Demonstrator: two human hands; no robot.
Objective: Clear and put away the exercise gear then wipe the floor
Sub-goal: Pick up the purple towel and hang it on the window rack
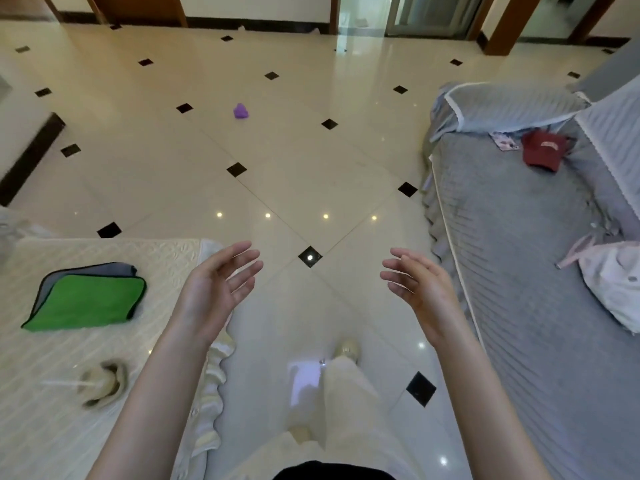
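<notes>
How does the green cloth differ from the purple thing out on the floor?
The green cloth lies folded flat on the cream cover at the left; the purple thing sits bunched in a small lump on the bare tiled floor. The green cloth is near the left hand; the purple thing lies farther off. Neither is held: both hands, left and right, are open.

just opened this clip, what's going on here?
A person is standing on a tiled floor with both hands raised in front, palms facing each other. The left hand and right hand are open and hold nothing. A small purple object lies on the floor farther ahead. A folded green cloth rests on the cream-covered surface to the left, untouched. A red cap sits on the grey-covered sofa to the right.
</notes>
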